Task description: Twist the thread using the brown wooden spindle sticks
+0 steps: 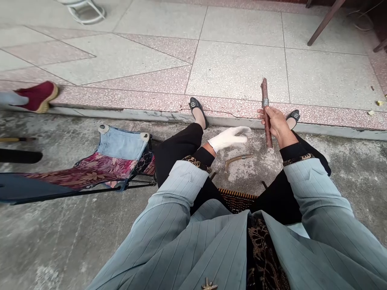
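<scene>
My right hand (pixel 275 123) is bare and wrapped round a short brown wooden stick (pixel 267 131), held nearly upright. Silvery wire (pixel 265 102) is wound in a band round the stick just above my fingers. To its left is my left hand (pixel 230 137), in a white glove, with fingers curled towards the stick. A faint thin strand runs between the stick and the glove; its end at my left fingers is hard to make out. On the concrete below lies a bent stick (pixel 238 159) with a greyish band on it, touched by neither hand.
A low terrazzo step (pixel 236 64) rises ahead, with my shoes at its edge. At left stands a folding chair (pixel 99 165) with patterned fabric. Another person's red shoe (pixel 40 96) is beyond it. A woven seat (pixel 237 199) is under me. A white stool (pixel 86 12) stands farther back.
</scene>
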A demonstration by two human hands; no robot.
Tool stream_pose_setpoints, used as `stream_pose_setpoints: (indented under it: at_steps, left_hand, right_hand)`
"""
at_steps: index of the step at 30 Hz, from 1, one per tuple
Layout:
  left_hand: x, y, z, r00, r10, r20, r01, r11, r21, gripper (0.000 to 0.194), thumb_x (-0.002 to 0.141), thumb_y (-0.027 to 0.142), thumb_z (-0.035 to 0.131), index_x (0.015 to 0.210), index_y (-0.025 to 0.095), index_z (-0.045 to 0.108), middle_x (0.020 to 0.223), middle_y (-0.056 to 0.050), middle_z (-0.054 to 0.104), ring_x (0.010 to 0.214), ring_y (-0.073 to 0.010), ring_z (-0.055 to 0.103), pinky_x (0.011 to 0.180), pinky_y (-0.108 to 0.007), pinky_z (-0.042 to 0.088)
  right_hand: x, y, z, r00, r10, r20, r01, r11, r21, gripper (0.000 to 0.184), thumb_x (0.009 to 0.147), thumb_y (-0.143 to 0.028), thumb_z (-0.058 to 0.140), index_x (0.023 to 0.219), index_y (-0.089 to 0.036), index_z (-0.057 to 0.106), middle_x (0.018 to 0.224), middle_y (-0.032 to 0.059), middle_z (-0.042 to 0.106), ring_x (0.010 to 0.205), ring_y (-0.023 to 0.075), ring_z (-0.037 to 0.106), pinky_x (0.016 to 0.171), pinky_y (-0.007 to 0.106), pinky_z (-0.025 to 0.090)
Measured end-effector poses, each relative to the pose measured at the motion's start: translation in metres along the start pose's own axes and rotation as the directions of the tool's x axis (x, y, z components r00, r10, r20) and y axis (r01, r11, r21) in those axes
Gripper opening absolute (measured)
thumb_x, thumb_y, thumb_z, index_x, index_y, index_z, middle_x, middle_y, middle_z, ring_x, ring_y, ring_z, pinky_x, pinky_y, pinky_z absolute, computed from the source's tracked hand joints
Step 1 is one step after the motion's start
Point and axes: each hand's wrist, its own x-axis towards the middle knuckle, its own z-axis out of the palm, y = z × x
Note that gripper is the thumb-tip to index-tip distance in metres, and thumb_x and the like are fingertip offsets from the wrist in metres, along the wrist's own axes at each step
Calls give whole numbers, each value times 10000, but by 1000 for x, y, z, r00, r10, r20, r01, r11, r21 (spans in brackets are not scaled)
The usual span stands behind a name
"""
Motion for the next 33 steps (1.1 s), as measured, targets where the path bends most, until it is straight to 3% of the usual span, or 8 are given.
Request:
stream_pose_setpoints:
  at_steps: [4,8,13,17,20,23,30,33]
  left_hand:
    - [2,1,1,997,-64,-39,66,996,52,576,784,197,627,1346,111,542,1080,-93,692,856,-143,635,744,-259,527]
    - [1,0,4,989,-117,-90,117,993,-13,409,881,207,531,1278,130,592,849,-37,663,641,-80,571,581,-192,465]
    - [3,-6,7,985,-108,-132,86,983,-163,255,928,282,518,1098,139,643,716,-7,614,522,-55,514,515,-174,418]
    - [9,-10,14,950,-145,-277,100,980,-169,194,917,269,497,988,145,627,644,5,597,470,-67,484,494,-190,413]
    - [13,-13,15,895,-109,-433,137,990,33,195,894,220,475,975,149,637,692,-3,614,525,-85,525,525,-197,434]
    - [13,-14,13,861,0,-508,125,969,213,229,888,209,452,986,154,651,795,-26,646,630,-108,580,582,-202,470]
    - [14,-12,14,838,22,-545,149,952,268,238,881,211,452,990,157,657,895,-53,679,761,-145,611,718,-244,517]
    - [16,-15,17,829,6,-560,148,962,230,222,879,202,450,993,152,633,912,-54,671,735,-133,605,698,-242,519]
  right_hand:
    - [-4,0,4,999,-11,48,9,999,47,377,831,-566,634,892,-202,560,893,61,660,733,136,614,498,208,434]
    - [-4,7,6,998,-12,56,11,1000,20,326,854,-522,615,876,-199,571,908,65,664,756,137,612,505,201,444]
    - [-5,21,18,999,-49,-5,46,974,-221,222,935,-413,491,973,-196,523,1084,80,656,870,147,670,511,191,446]
    - [-9,30,28,999,-47,13,48,906,-420,254,964,-424,455,1092,-204,470,1164,91,644,723,133,693,521,216,443]
    - [-14,28,31,997,67,41,-49,940,-337,198,997,-392,385,1083,-219,426,1158,96,648,692,132,698,476,210,419]
    - [-19,21,31,977,193,94,-177,972,-156,126,1012,-337,337,1021,-228,399,1087,77,657,678,128,701,451,199,405]
    - [-26,18,36,969,208,132,-196,976,-98,138,1000,-372,426,976,-238,401,978,37,655,676,131,690,494,214,454]
    - [-26,18,37,961,220,169,-220,975,-17,130,1000,-356,447,974,-231,421,923,24,655,639,122,669,486,210,454]
